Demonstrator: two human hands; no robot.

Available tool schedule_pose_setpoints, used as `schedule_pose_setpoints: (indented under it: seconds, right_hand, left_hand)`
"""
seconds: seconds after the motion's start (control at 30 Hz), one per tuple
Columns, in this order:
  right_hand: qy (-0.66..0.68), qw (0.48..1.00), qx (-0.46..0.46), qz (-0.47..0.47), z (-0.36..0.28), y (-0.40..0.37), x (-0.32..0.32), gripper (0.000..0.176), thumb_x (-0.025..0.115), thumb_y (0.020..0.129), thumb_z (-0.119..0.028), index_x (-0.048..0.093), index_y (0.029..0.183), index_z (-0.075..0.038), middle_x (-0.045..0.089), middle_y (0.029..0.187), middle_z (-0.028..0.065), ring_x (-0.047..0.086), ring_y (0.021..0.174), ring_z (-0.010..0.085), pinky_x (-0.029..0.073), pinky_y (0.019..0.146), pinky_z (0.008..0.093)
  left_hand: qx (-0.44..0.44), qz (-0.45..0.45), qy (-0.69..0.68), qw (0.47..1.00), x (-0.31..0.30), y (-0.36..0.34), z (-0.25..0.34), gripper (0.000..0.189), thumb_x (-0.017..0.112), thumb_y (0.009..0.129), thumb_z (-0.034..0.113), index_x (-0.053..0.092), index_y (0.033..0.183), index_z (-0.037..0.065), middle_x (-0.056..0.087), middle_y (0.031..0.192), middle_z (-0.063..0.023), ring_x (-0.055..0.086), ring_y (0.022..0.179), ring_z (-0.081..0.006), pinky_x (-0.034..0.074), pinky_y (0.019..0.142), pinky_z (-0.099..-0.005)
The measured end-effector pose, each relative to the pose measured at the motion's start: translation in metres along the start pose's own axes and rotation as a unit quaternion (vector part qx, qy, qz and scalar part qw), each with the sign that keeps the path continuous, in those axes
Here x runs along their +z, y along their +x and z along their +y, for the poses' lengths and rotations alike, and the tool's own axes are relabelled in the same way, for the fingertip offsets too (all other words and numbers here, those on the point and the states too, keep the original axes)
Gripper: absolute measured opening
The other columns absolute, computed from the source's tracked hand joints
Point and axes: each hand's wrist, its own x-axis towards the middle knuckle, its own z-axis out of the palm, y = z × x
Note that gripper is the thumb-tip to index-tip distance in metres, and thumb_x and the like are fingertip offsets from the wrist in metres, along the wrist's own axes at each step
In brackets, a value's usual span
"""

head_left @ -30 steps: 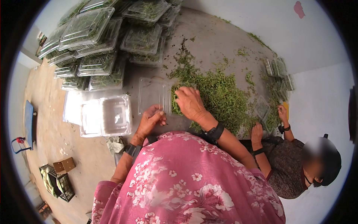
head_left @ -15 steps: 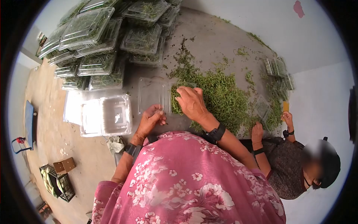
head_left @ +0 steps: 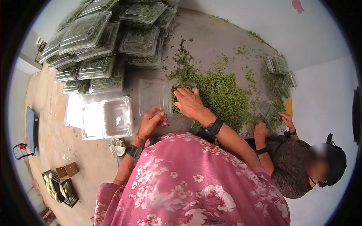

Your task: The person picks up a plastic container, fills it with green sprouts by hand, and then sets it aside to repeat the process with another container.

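Note:
A clear plastic clamshell box (head_left: 151,96) lies open on the table, its lid side to the left and its other half holding green sprigs. My right hand (head_left: 189,103) rests on the greens in that half, palm down, fingers stretched and slightly apart. Just below the box's front edge is my left hand (head_left: 152,121), thumb and fingers curled together. Whatever it may pinch is too small to make out; a dark bit shows by the fingertips. A large heap of leafy green sprigs (head_left: 224,94) spreads right of the box and partly hides behind my right hand.
Filled clamshell boxes (head_left: 96,67) are stacked at the back left. Nested clear boxes (head_left: 117,116) stand left of my left hand. To the right, a co-worker (head_left: 290,169) has hands by another clear box (head_left: 265,106). A crate (head_left: 68,192) and a blue trolley (head_left: 31,130) are on the floor.
My right hand has moved slightly left and down onto the greens in the box, its fingers flatter now. My left hand stays nearly still. The co-worker's far hand has shifted toward the greens.

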Motion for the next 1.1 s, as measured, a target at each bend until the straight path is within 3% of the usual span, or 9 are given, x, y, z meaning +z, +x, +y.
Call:
schedule_pose_setpoints:
  seconds: [0.2, 0.4, 0.6, 0.7, 0.8, 0.9, 1.1]
  right_hand:
    - [0.063, 0.993, -0.017, 0.100, 0.000, -0.006, -0.016, 0.036, 0.064, 0.082, -0.018, 0.054, 0.114, -0.005, 0.057, 0.115, 0.0091, 0.052, 0.109, 0.0237, 0.031, 0.091, 0.0414]
    - [0.087, 0.978, 0.051, 0.185, 0.015, -0.022, -0.034, 0.024, 0.060, 0.083, -0.010, 0.059, 0.106, -0.007, 0.061, 0.106, 0.0069, 0.057, 0.100, 0.0246, 0.032, 0.089, 0.0390]
    - [0.071, 0.987, 0.059, 0.134, 0.020, -0.036, -0.033, 0.023, 0.059, 0.081, -0.007, 0.061, 0.103, -0.007, 0.064, 0.101, 0.0054, 0.058, 0.095, 0.0232, 0.032, 0.089, 0.0368]
    - [0.054, 0.989, 0.012, 0.139, 0.009, -0.035, -0.025, 0.022, 0.058, 0.081, -0.007, 0.061, 0.103, -0.007, 0.061, 0.104, 0.0059, 0.056, 0.099, 0.0218, 0.031, 0.089, 0.0381]
    - [0.001, 1.000, -0.007, 0.019, -0.004, -0.034, -0.012, 0.022, 0.055, 0.082, -0.007, 0.061, 0.104, -0.005, 0.057, 0.110, 0.0077, 0.053, 0.105, 0.0219, 0.030, 0.090, 0.0402]
    - [-0.040, 0.999, -0.014, -0.012, -0.007, -0.032, -0.005, 0.024, 0.054, 0.083, -0.007, 0.061, 0.106, -0.005, 0.054, 0.113, 0.0094, 0.050, 0.108, 0.0234, 0.029, 0.090, 0.0417]
    - [0.001, 0.996, -0.045, 0.073, -0.004, -0.035, -0.009, 0.015, 0.055, 0.079, -0.009, 0.060, 0.093, -0.006, 0.052, 0.101, 0.0076, 0.048, 0.102, 0.0221, 0.030, 0.086, 0.0415]
  left_hand:
    - [0.004, -0.001, -0.007, 1.000, -0.001, -0.001, 0.000, 0.035, 0.058, 0.091, 0.018, 0.046, 0.118, -0.001, 0.061, 0.080, -0.0084, 0.061, 0.066, -0.0151, 0.050, 0.061, -0.0250]
    - [0.013, -0.008, -0.013, 1.000, -0.002, 0.000, -0.003, 0.035, 0.058, 0.091, 0.018, 0.046, 0.118, -0.001, 0.061, 0.079, -0.0071, 0.061, 0.066, -0.0139, 0.050, 0.061, -0.0244]
    - [0.008, -0.007, -0.010, 1.000, -0.001, 0.000, 0.000, 0.036, 0.058, 0.091, 0.019, 0.045, 0.119, -0.001, 0.061, 0.079, -0.0073, 0.061, 0.065, -0.0142, 0.050, 0.060, -0.0246]
    - [0.005, -0.010, -0.015, 1.000, -0.003, 0.001, -0.001, 0.037, 0.058, 0.091, 0.019, 0.044, 0.119, -0.001, 0.061, 0.079, -0.0074, 0.061, 0.065, -0.0143, 0.050, 0.060, -0.0245]
    - [0.004, -0.010, -0.010, 1.000, -0.004, 0.002, -0.003, 0.036, 0.058, 0.091, 0.018, 0.044, 0.119, -0.001, 0.061, 0.079, -0.0075, 0.061, 0.065, -0.0143, 0.050, 0.060, -0.0245]
    - [0.008, -0.006, -0.003, 1.000, -0.002, 0.001, -0.002, 0.036, 0.058, 0.092, 0.018, 0.044, 0.119, -0.001, 0.062, 0.079, -0.0075, 0.061, 0.065, -0.0143, 0.049, 0.060, -0.0245]
    - [0.014, -0.002, -0.006, 1.000, -0.002, 0.001, -0.003, 0.035, 0.058, 0.092, 0.018, 0.045, 0.118, -0.002, 0.061, 0.079, -0.0074, 0.061, 0.066, -0.0146, 0.049, 0.060, -0.0244]
